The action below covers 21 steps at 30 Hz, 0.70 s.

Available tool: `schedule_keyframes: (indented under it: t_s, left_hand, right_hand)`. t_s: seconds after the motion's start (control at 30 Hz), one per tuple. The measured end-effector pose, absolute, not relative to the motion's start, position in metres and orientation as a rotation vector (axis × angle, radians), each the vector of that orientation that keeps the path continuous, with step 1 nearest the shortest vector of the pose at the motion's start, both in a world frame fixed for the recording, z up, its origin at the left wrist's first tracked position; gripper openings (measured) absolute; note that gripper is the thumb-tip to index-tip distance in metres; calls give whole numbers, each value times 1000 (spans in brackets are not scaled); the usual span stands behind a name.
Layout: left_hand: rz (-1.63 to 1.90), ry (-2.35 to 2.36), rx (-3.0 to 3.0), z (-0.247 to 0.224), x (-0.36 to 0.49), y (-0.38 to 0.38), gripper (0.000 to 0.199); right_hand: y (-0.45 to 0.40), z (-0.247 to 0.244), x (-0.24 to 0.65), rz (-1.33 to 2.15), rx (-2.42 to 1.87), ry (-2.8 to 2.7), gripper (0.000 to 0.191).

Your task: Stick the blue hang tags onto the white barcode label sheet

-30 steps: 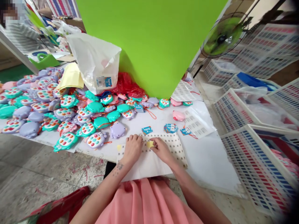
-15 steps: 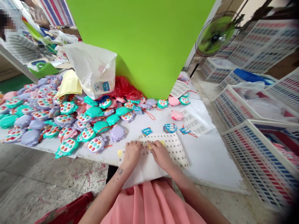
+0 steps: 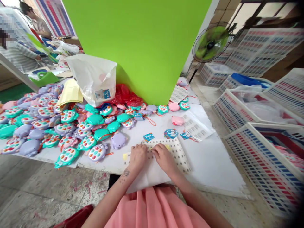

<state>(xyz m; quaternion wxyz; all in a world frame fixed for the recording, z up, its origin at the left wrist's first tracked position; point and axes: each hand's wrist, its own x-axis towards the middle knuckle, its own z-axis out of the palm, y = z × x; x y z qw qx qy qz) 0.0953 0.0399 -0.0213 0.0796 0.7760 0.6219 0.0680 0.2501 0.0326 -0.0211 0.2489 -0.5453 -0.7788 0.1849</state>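
A pale sheet with rows of small dark square labels lies on the table in front of me. My left hand rests on its left part, fingers curled down and pressed together at the sheet. Close beside it, my right hand has its thumb and index finger pinched over the sheet; whatever lies between them is too small to make out. A yellow patch shows beside the right fingers. Just beyond the sheet lie a blue TOYS tag and a small stack of similar tags.
Purple, teal and pink animal-shaped toys with coloured buttons are heaped at left. A white plastic bag stands behind them against a green panel. A pink toy lies by another label sheet. Plastic crates and a fan are at right.
My left hand has shifted slightly right, towards my right hand, and the right fingertips have drawn in to a pinch. The camera view has tilted a little.
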Motion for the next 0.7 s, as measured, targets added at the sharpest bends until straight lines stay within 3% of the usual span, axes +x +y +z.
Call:
schedule_keyframes:
  t_s: [0.3,0.7]
  left_hand:
    - [460,1567,2723,-40,97,46,17]
    - [454,1627,2736,-52,108,62,27]
  right_hand:
    - [121,-23,264,753,-1591,-2079,12]
    - [177,-32,252,856,-1517,-2423,18]
